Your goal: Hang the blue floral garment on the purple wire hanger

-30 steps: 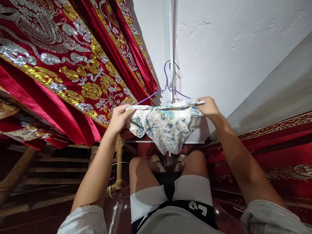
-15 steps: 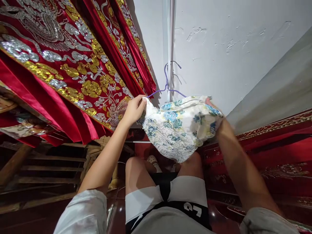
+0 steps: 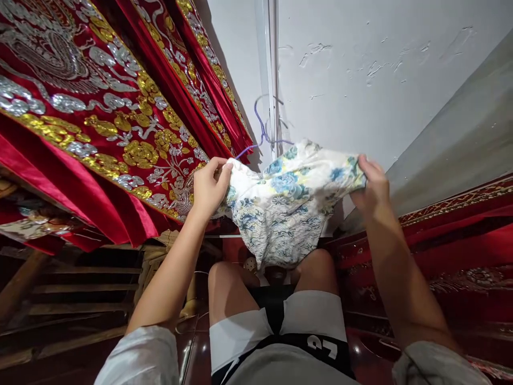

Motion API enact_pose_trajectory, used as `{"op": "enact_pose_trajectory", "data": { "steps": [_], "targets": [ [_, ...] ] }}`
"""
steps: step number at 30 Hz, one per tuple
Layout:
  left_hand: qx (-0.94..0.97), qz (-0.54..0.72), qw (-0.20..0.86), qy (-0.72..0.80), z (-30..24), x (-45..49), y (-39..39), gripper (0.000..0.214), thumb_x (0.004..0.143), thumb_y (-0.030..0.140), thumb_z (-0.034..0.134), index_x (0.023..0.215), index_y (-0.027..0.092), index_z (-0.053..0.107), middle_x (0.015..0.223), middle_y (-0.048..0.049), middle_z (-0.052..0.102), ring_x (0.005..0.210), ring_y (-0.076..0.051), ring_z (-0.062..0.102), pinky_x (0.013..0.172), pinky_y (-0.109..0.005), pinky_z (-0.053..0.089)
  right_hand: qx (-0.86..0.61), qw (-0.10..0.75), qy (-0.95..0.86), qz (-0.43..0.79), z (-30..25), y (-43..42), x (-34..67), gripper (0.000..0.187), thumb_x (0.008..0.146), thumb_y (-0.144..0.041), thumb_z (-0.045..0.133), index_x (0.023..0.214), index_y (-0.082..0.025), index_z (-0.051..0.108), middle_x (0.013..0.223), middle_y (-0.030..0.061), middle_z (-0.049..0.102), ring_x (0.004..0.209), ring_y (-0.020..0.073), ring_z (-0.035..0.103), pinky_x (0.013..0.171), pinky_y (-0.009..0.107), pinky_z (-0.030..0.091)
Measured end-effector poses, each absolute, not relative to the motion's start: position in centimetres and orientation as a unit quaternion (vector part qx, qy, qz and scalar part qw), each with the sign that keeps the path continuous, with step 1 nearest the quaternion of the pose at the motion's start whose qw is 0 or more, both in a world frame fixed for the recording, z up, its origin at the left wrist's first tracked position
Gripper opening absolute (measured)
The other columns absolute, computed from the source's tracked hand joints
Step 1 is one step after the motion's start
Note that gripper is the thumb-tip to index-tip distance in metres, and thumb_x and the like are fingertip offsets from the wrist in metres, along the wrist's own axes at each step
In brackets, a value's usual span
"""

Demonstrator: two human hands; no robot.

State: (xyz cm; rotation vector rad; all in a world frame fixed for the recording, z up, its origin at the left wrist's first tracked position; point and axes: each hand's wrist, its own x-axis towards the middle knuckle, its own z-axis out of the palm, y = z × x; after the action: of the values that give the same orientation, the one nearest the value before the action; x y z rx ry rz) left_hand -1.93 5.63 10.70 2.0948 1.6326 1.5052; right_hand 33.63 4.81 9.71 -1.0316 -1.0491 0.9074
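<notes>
A white blouse with blue and green flowers is spread between my two hands. From its top sticks out a purple hanger, its hook turned up toward the wall and its right arm running under the cloth. My left hand pinches the blouse at its left shoulder, where the hanger's arm ends. On the other side, my right hand grips the end of the right sleeve and holds it stretched outward. The lower part of the blouse hangs in crinkled folds above my knees.
Red cloth with gold and silver embroidery hangs at the left. Below it stands a wooden slatted chair. A white wall with peeling patches rises ahead, with a pipe-like strip at its corner. More red embroidered cloth lies at the right.
My right hand has pulled the right sleeve outward and straightened it. The hanger has tilted and shifted slightly left, and my left hand has moved a little left with the shoulder.
</notes>
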Motion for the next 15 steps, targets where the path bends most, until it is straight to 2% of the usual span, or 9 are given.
{"op": "enact_pose_trajectory", "data": {
  "steps": [2, 5, 8, 10, 11, 13, 15],
  "targets": [
    [0.666, 0.521, 0.04, 0.532, 11.2, -1.7, 5.6, 0.026, 0.097, 0.041, 0.06, 0.097, 0.018, 0.072, 0.08, -0.0015, 0.069, 0.071, -0.016, 0.057, 0.069, -0.026, 0.041, -0.463, 0.652, -0.466, 0.378, 12.0, 5.2, 32.9, 0.048, 0.088, -0.065, 0.052, 0.107, -0.021, 0.063, 0.103, 0.015, 0.069, 0.105, 0.0322, 0.068, 0.078, 0.041, 0.06],
    [0.645, 0.541, 0.042, 0.538, 11.3, -2.3, 5.6, 0.028, 0.096, 0.044, 0.059, 0.091, 0.019, 0.071, 0.075, -0.0001, 0.064, 0.067, -0.015, 0.052, 0.065, -0.026, 0.038, -0.474, 0.589, -0.533, 0.38, 14.2, 4.6, 31.0, 0.056, 0.096, -0.065, 0.039, 0.122, -0.021, 0.063, 0.1, 0.0132, 0.067, 0.105, 0.0298, 0.068, 0.079, 0.041, 0.06],
    [0.643, 0.53, 0.048, 0.551, 9.7, -3.1, 5.8, 0.033, 0.096, 0.047, 0.06, 0.079, 0.019, 0.067, 0.065, 0.0015, 0.056, 0.061, -0.014, 0.046, 0.062, -0.028, 0.035, -0.451, 0.507, -0.61, 0.409, 14.2, 1.6, 29.0, 0.059, 0.091, -0.07, 0.05, 0.119, -0.021, 0.068, 0.087, 0.0072, 0.066, 0.085, 0.0247, 0.069, 0.07, 0.038, 0.059],
    [0.624, 0.548, 0.074, 0.552, 8.0, -3.1, 5.8, 0.045, 0.097, 0.053, 0.056, 0.069, 0.019, 0.062, 0.06, 0.0013, 0.052, 0.059, -0.014, 0.044, 0.06, -0.029, 0.034, -0.368, 0.431, -0.687, 0.455, 13.3, -1.0, 28.0, 0.057, 0.089, -0.069, 0.058, 0.112, -0.02, 0.072, 0.083, 0.0053, 0.068, 0.072, 0.0197, 0.066, 0.065, 0.034, 0.058],
    [0.602, 0.569, 0.096, 0.552, 7.1, -2.8, 5.8, 0.051, 0.098, 0.059, 0.051, 0.066, 0.02, 0.06, 0.059, 0.001, 0.05, 0.057, -0.014, 0.043, 0.059, -0.03, 0.033, -0.299, 0.378, -0.732, 0.481, 12.9, -2.3, 27.6, 0.055, 0.091, -0.067, 0.058, 0.114, -0.02, 0.073, 0.088, 0.0063, 0.071, 0.075, 0.0194, 0.067, 0.069, 0.034, 0.058],
    [0.544, 0.617, 0.149, 0.549, 5.7, -1.7, 5.6, 0.062, 0.098, 0.07, 0.039, 0.065, 0.021, 0.055, 0.058, 0.0004, 0.048, 0.055, -0.014, 0.04, 0.056, -0.031, 0.032, -0.163, 0.284, -0.792, 0.515, 11.9, -4.3, 27.0, 0.057, 0.094, -0.064, 0.058, 0.129, -0.021, 0.069, 0.116, 0.0104, 0.074, 0.1, 0.0235, 0.07, 0.089, 0.037, 0.058],
    [0.528, 0.617, 0.205, 0.547, 5.1, 0.0, 5.3, 0.071, 0.097, 0.078, 0.018, 0.066, 0.023, 0.049, 0.057, 0.0007, 0.043, 0.053, -0.015, 0.037, 0.055, -0.031, 0.032, -0.152, 0.276, -0.808, 0.499, 10.8, -5.2, 26.9, 0.061, 0.096, -0.06, 0.057, 0.145, -0.024, 0.058, 0.144, 0.0112, 0.063, 0.131, 0.028, 0.06, 0.111, 0.043, 0.048]
  ]
}}
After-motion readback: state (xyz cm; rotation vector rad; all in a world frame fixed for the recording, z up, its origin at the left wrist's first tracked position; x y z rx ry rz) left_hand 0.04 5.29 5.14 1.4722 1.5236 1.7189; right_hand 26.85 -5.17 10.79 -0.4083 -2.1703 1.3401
